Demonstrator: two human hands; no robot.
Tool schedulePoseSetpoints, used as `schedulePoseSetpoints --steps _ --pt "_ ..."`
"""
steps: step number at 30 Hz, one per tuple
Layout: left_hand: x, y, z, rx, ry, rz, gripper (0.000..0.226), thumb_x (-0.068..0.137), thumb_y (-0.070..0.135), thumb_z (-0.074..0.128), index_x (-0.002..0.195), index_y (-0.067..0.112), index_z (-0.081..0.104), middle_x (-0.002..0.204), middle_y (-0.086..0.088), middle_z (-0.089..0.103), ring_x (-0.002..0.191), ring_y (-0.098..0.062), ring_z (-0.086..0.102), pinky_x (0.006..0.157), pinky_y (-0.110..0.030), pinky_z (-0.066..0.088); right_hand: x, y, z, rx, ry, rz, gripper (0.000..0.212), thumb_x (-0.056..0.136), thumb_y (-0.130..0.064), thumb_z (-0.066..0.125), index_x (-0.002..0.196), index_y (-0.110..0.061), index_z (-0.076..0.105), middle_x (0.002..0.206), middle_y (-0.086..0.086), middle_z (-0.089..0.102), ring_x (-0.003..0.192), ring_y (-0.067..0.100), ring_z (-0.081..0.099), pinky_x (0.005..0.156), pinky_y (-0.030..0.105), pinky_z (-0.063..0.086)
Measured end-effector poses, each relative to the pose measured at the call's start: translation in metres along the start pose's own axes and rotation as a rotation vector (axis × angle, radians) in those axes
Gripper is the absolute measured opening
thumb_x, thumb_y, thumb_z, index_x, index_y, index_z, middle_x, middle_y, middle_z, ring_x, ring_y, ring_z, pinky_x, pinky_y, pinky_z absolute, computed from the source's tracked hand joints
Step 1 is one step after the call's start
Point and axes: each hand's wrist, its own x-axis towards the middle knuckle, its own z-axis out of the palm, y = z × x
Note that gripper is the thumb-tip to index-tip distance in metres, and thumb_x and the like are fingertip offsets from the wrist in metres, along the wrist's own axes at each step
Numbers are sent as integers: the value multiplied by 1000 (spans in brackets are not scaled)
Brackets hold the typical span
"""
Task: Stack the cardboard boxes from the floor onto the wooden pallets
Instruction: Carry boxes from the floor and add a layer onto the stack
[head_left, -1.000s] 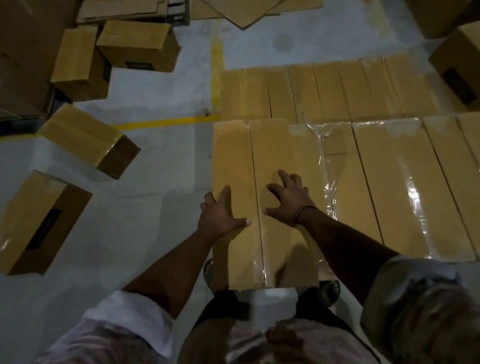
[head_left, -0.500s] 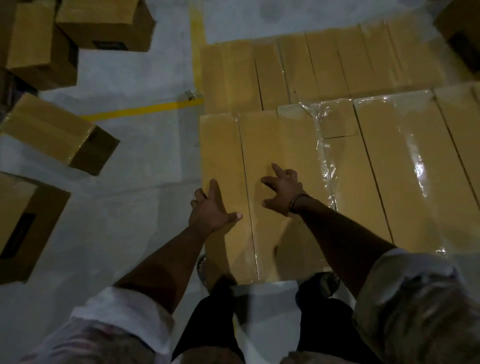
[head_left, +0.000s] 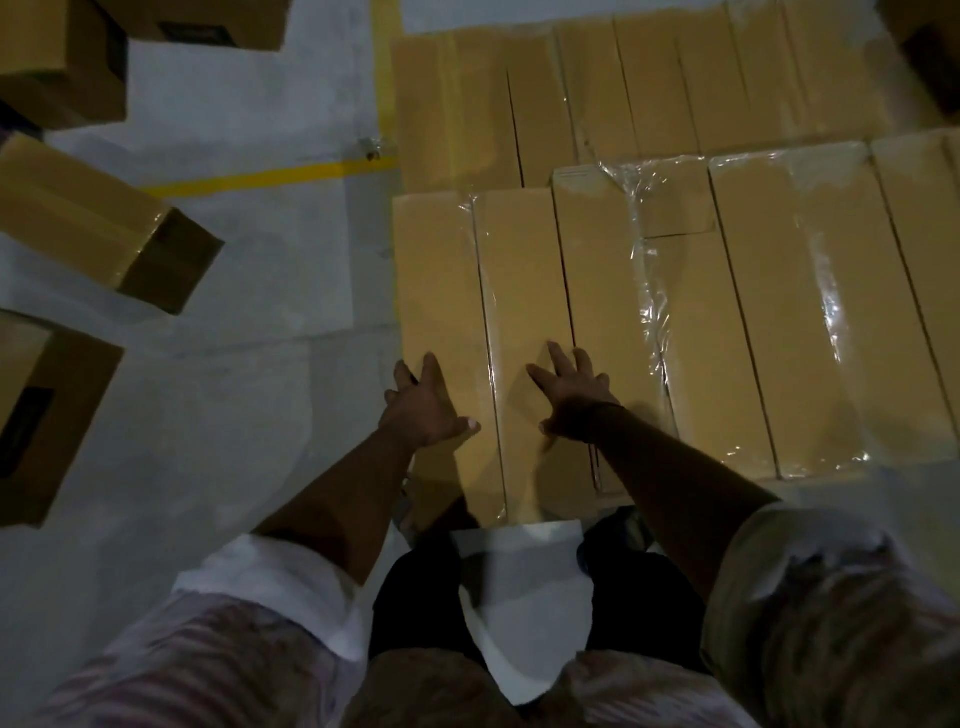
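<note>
Our hands have barely moved since a moment ago, but our view has slid, so the loose boxes (head_left: 109, 223) on the floor (head_left: 260, 389) now sit closer to the left edge. The stacked boxes (head_left: 524, 291) stand side by side in rows just in front of us. Our left hand (head_left: 426, 410) lies flat on the end one, fingers (head_left: 431, 369) wide. Our right hand (head_left: 571, 395) lies flat beside it, fingers wide too. Shiny plastic wrap (head_left: 649, 270) covers boxes further right.
</note>
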Motion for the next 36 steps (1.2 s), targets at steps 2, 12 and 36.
schedulePoseSetpoints --steps 2,12,36 --pt "-10 -5 6 11 -43 -33 143 69 66 85 162 30 -17 168 -18 -15 150 -54 9 119 -61 25 -15 4 16 50 -21 23 101 84 -31 80 159 -38 14 167 1 -20 151 45 -15 118 68 13" --pt "-56 -48 64 69 -167 -6 152 69 44 93 152 43 -34 165 -16 -3 143 -51 32 115 -55 38 -76 7 83 26 37 56 116 78 -61 73 162 -29 -2 166 13 -21 150 51 -14 117 67 22" --pt "-77 -44 139 54 88 -56 157 65 13 97 157 35 -28 165 -26 -23 141 -52 39 107 -55 46 -82 50 89 -399 86 -122 146 64 -47 92 160 -16 -13 165 20 -22 152 47 -6 119 54 29"
